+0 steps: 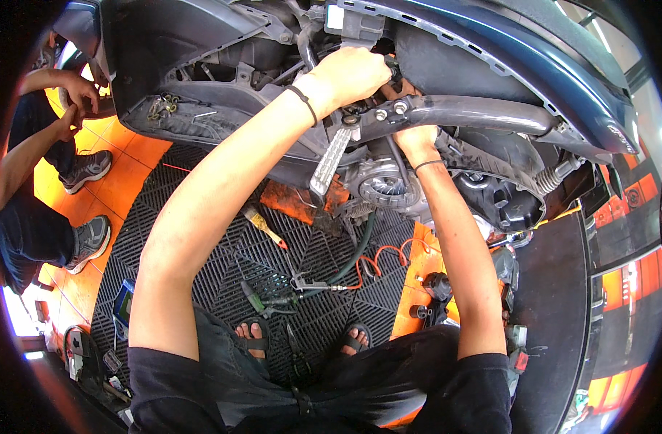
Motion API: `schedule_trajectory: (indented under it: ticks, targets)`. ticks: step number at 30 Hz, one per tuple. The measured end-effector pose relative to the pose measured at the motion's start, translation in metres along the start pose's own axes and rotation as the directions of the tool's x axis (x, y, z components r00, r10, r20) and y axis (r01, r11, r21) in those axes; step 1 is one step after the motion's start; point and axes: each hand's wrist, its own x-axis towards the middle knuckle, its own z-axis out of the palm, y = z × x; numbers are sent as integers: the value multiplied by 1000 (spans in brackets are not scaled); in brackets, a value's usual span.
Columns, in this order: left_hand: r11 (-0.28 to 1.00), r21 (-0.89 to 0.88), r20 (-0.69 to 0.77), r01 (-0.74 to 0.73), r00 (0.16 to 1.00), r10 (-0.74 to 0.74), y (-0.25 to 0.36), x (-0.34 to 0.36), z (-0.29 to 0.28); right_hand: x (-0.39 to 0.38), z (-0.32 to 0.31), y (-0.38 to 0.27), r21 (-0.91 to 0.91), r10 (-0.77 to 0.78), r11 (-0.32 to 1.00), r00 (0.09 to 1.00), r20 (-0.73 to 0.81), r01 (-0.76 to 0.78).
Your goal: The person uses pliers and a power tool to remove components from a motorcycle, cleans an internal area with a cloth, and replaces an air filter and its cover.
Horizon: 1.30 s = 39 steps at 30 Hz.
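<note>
A scooter with dark blue bodywork (599, 87) stands before me, its inner parts exposed. My left hand (356, 74) is closed high among these parts, above the black frame tube (483, 114); whatever its fingers hold is hidden. From below, my right hand (416, 142) reaches behind that tube. Its bent fingertips show above the tube, close to my left hand, around a small dark part I cannot make out. Below my left wrist hangs a silver ribbed footrest (331, 160). A round finned metal pulley (382, 184) sits under the tube, left of my right wrist.
Loose bolts (164, 107) lie on the black plastic panel at left. On the black slatted mat (222, 217) are a paintbrush (262, 226) and an air gun (309, 283) with a red coiled hose (382, 257). Another person's hands (78, 101) are at far left. Tools (438, 289) lie beside my right arm.
</note>
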Motion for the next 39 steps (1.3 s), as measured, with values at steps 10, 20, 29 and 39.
schedule_trajectory:
  ticks: [10,20,29,39]
  targets:
    - [106,-694,631,712,673,-387,7,-1,-5,3,1,-2,56,37,998,996,85,-42]
    - [969,-21,137,246,961,-241,-13,-11,-9,7,-14,-11,3,105,994,971,213,-108]
    - [436,-451,441,779,619,-650,2,0,2,4,-20,-11,-14,75,997,984,162,-74]
    - [845,-209,208,492,867,-453,0,4,7,6,-26,-18,111,85,989,988,126,-99]
